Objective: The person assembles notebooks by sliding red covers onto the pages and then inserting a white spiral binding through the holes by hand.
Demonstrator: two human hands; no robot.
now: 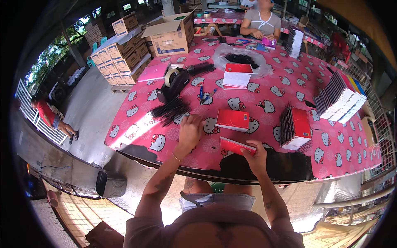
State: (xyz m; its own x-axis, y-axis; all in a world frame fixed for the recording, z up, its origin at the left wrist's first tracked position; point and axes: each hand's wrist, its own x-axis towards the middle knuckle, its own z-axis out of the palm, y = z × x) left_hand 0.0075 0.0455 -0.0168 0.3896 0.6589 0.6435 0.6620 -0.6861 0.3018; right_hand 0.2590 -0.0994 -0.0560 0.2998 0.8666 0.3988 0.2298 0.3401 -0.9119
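My right hand (257, 157) is closed around a small red notebook (232, 144), thumb on its cover, just above the table's near edge. To the left, my left hand (191, 131) rests low over the table with bent, slightly parted fingers and nothing visible in them. Its fingertips are close to a heap of black spiral binding coils (170, 110). Beyond the held notebook lies another red notebook (233, 120). Farther back, a red cover sits by a stack of white pages (236, 80).
A pile of bound red notebooks (294, 126) stands right, with taller notebook stacks (341, 99) beyond. A black tape dispenser (175, 84), blue pens (202, 93) and a plastic bag of coils (242, 60) lie farther off. Cartons (169, 39) and a co-worker (261, 25) are behind.
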